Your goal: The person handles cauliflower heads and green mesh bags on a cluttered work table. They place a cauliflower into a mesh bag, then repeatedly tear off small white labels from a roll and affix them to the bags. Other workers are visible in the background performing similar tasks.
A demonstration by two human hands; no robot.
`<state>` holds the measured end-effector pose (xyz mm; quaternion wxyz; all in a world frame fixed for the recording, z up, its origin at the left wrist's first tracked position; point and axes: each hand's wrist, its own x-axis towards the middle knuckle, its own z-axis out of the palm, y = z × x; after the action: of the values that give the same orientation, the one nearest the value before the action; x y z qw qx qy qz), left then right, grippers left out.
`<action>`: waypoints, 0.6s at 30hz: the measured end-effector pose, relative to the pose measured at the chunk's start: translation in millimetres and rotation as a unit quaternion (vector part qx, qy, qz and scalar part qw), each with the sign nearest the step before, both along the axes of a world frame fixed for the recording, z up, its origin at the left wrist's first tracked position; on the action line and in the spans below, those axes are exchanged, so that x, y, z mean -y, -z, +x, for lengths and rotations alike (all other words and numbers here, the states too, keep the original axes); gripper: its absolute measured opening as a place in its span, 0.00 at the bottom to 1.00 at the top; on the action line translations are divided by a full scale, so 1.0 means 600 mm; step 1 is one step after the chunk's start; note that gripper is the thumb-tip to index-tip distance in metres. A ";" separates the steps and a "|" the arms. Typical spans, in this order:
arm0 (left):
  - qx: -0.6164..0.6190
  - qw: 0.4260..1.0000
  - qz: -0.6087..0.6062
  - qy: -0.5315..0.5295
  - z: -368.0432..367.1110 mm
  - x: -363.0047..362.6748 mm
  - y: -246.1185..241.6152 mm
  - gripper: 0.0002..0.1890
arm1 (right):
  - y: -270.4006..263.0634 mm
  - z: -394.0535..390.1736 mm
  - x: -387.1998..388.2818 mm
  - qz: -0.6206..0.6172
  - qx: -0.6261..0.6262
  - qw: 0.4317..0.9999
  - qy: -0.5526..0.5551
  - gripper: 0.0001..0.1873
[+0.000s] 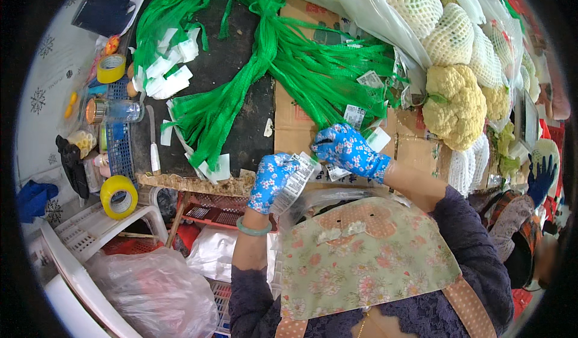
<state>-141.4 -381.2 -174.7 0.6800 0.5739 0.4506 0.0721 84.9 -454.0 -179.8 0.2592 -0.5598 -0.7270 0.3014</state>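
Note:
My left hand [270,179], in a blue flowered glove, grips a strip of printed labels [294,183] in front of my apron. Just to its right, my right hand [345,147] in a matching glove is closed on the lower end of a green mesh net [316,96]. Its fingertips are turned away, so the exact hold is hidden. Many such nets fan out from a gathered bundle [267,31], several with white printed tags [354,116] at their ends. Another fan of nets [212,117] lies on the dark board to the left, tags beneath it.
A bare cauliflower [455,105] and several in foam nets [449,35] sit on the right. A knife [154,144], a glass jar [118,111] and yellow tape rolls [118,197] lie left. Cardboard [289,135] covers part of the table. Another person's gloved hand [542,180] shows far right.

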 end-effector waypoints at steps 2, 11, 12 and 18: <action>0.001 0.999 -0.029 -0.018 -0.009 0.003 0.007 0.05 | 0.005 -0.012 -0.004 0.039 0.059 0.997 0.010 0.09; -0.041 0.998 -0.015 -0.055 -0.017 0.011 0.010 0.06 | 0.007 -0.028 -0.023 0.049 0.080 0.995 0.018 0.02; -0.040 0.998 -0.015 -0.053 -0.020 0.006 0.008 0.06 | 0.008 -0.028 -0.023 0.073 0.067 0.995 0.026 0.02; -0.081 0.996 -0.008 0.033 -0.020 -0.039 -0.004 0.09 | 0.012 -0.023 -0.029 0.062 0.057 0.996 -0.005 0.05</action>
<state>-153.5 -358.0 -172.4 0.6475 0.5871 0.4860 -0.0003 71.4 -436.6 -187.0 0.2501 -0.5552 -0.7608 0.2244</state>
